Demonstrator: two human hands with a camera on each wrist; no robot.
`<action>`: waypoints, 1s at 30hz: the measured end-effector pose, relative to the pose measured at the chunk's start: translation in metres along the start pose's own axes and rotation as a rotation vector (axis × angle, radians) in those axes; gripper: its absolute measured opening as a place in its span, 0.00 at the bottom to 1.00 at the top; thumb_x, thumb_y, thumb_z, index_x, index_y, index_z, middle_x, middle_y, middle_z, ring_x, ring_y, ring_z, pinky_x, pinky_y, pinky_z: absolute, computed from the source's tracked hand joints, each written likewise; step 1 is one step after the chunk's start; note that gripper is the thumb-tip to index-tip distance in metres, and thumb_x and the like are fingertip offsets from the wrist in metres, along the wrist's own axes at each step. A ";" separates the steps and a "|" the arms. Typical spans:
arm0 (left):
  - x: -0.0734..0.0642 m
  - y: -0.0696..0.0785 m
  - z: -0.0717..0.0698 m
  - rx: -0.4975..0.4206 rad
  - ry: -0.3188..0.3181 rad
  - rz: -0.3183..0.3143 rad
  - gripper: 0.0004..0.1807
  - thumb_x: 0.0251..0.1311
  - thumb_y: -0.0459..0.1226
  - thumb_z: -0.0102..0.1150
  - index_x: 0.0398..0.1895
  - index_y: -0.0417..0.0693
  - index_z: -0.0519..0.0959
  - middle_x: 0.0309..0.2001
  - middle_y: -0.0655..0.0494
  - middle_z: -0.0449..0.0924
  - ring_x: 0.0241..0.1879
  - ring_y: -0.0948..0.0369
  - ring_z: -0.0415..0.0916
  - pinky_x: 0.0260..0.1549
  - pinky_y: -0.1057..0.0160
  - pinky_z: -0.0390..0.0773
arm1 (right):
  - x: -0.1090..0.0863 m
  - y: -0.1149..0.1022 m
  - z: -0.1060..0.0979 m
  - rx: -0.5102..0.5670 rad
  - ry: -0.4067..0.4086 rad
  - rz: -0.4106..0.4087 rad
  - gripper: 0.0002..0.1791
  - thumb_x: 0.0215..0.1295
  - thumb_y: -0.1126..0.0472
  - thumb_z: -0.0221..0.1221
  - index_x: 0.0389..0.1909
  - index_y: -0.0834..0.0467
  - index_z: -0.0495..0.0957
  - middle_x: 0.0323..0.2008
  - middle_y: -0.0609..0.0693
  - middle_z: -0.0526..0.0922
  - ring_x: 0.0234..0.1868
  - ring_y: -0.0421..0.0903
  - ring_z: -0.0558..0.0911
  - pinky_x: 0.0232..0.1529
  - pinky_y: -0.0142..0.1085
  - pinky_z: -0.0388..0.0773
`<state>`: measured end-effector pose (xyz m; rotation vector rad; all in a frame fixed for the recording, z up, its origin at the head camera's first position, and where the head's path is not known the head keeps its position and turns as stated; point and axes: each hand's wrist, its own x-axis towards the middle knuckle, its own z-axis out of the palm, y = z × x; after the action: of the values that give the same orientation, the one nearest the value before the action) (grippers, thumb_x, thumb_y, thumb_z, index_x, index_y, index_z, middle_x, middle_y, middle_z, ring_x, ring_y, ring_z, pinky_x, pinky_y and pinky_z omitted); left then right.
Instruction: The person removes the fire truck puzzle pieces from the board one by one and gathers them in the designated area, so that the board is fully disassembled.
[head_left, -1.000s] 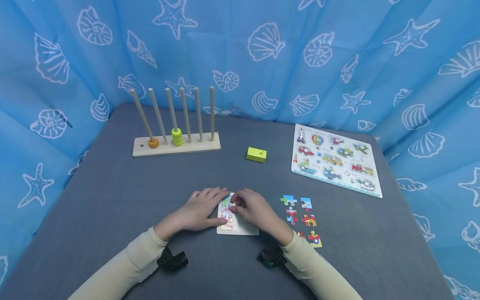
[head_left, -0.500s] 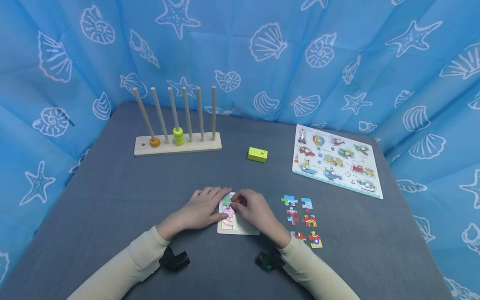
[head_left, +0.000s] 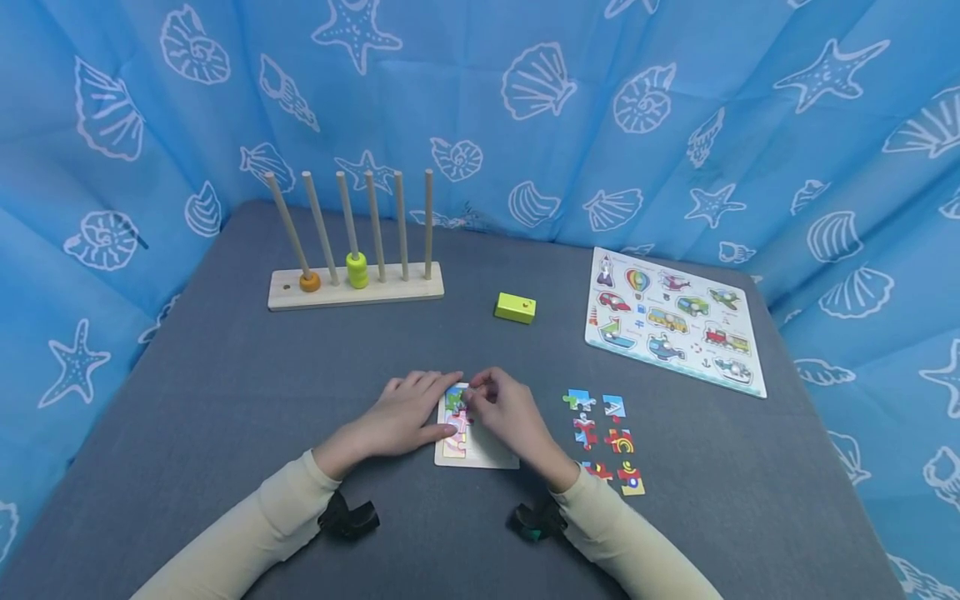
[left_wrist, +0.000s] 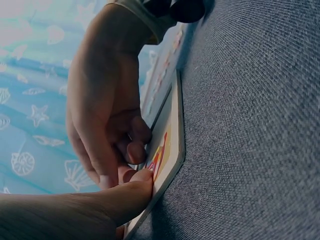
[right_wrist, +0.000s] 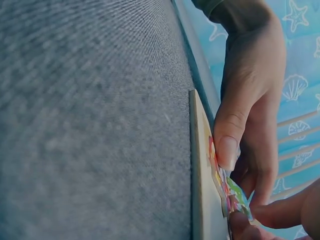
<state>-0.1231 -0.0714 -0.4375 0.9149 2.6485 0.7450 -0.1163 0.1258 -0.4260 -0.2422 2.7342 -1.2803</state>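
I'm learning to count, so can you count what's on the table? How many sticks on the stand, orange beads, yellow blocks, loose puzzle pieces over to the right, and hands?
Sticks: 6
Orange bead: 1
Yellow block: 1
Loose puzzle pieces: 6
Hands, left hand and right hand: 2
Total: 16

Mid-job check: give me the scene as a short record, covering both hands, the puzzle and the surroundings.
left hand: rests over the left edge of the puzzle board, thumb on the pieces;
right hand: pinches a green-and-blue piece near the board's far left; whether it is seated is unclear
board fill: pieces along the left side; near right part bare
loose pieces: six, right of the board
behind: peg rack with orange and green beads, yellow-green block, vehicle picture board
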 end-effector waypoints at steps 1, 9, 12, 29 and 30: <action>0.000 -0.001 0.001 0.002 0.008 0.003 0.39 0.64 0.53 0.56 0.73 0.49 0.56 0.67 0.49 0.64 0.66 0.49 0.59 0.53 0.44 0.60 | 0.001 0.000 0.000 0.002 -0.001 0.002 0.07 0.64 0.61 0.60 0.40 0.59 0.77 0.25 0.46 0.79 0.25 0.38 0.74 0.25 0.30 0.68; 0.001 0.000 0.000 -0.009 -0.004 -0.022 0.39 0.63 0.52 0.57 0.74 0.49 0.56 0.67 0.49 0.64 0.66 0.50 0.59 0.55 0.44 0.60 | 0.004 -0.001 0.003 0.005 -0.015 0.021 0.06 0.67 0.59 0.57 0.37 0.58 0.79 0.23 0.45 0.78 0.22 0.38 0.72 0.20 0.29 0.66; 0.001 0.002 -0.002 -0.006 -0.013 -0.024 0.39 0.63 0.52 0.57 0.74 0.49 0.56 0.67 0.49 0.64 0.66 0.49 0.59 0.55 0.44 0.60 | 0.004 -0.003 0.001 0.007 -0.023 0.036 0.06 0.66 0.60 0.57 0.37 0.58 0.79 0.23 0.45 0.78 0.22 0.38 0.73 0.21 0.30 0.66; 0.001 -0.001 0.001 -0.020 -0.002 -0.017 0.40 0.63 0.52 0.57 0.74 0.51 0.55 0.67 0.48 0.64 0.66 0.49 0.59 0.55 0.45 0.60 | -0.001 0.034 -0.073 -0.093 -0.014 0.168 0.10 0.70 0.56 0.54 0.39 0.58 0.80 0.27 0.48 0.83 0.25 0.43 0.72 0.26 0.35 0.66; 0.001 -0.001 0.003 -0.021 0.004 -0.013 0.40 0.63 0.53 0.57 0.74 0.51 0.55 0.67 0.48 0.64 0.66 0.49 0.59 0.55 0.45 0.60 | -0.002 0.038 -0.078 -0.109 -0.013 0.170 0.10 0.70 0.56 0.54 0.39 0.58 0.80 0.27 0.48 0.83 0.25 0.43 0.72 0.26 0.35 0.66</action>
<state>-0.1240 -0.0705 -0.4405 0.8912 2.6422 0.7705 -0.1315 0.2094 -0.4056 -0.0259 2.7474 -1.0850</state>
